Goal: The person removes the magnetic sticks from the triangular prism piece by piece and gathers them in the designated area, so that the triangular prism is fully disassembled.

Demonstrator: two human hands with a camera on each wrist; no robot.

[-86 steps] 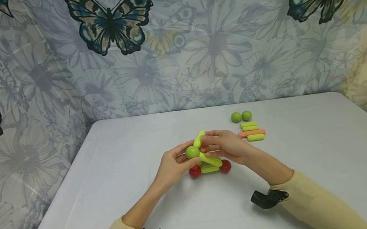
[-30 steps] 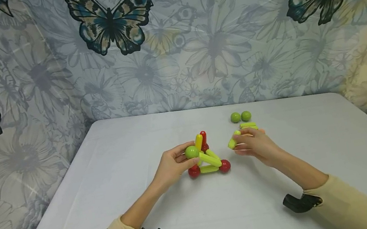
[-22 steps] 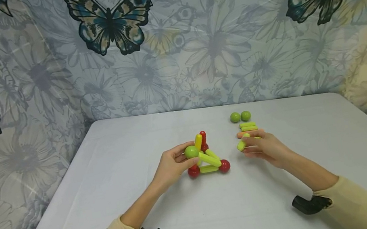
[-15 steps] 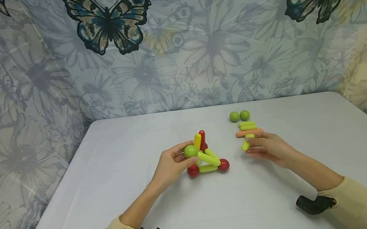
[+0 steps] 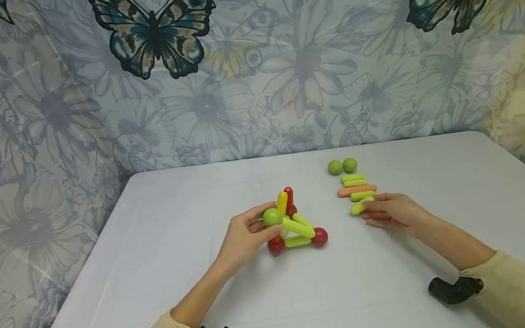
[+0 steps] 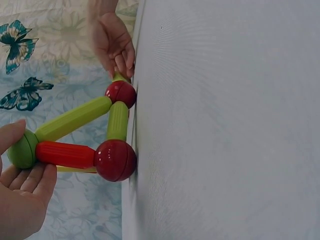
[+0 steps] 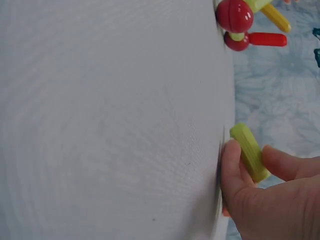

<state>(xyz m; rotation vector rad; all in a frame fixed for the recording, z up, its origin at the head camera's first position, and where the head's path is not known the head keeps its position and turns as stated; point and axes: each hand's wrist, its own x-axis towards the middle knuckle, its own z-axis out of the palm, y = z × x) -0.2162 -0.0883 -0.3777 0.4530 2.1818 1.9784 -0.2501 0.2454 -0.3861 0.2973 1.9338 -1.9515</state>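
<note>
My left hand (image 5: 249,235) pinches a green ball (image 5: 272,217) at the top of a structure of magnetic sticks and balls. Red balls (image 5: 320,237) sit at its base, joined by a lime-green stick (image 5: 298,241). A red stick (image 6: 67,154) and a lime-green stick (image 6: 75,119) meet the green ball in the left wrist view. Behind it, a yellow stick (image 5: 282,204) and another red stick (image 5: 290,199) slant upward. Between thumb and fingers, my right hand (image 5: 398,213) pinches a loose lime-green magnetic stick (image 7: 250,152) low over the table, in front of the row of sticks.
Two green balls (image 5: 342,166) lie at the back right of the white table (image 5: 195,199). In front of them are lime-green sticks (image 5: 353,180), an orange stick (image 5: 357,190) and one more lime-green stick (image 5: 362,195). Patterned butterfly cloth hangs behind.
My right hand has carried the lime-green stick from the structure rightward and down to the row of sticks, turning it flatter. My left hand has kept its hold on the green ball.
</note>
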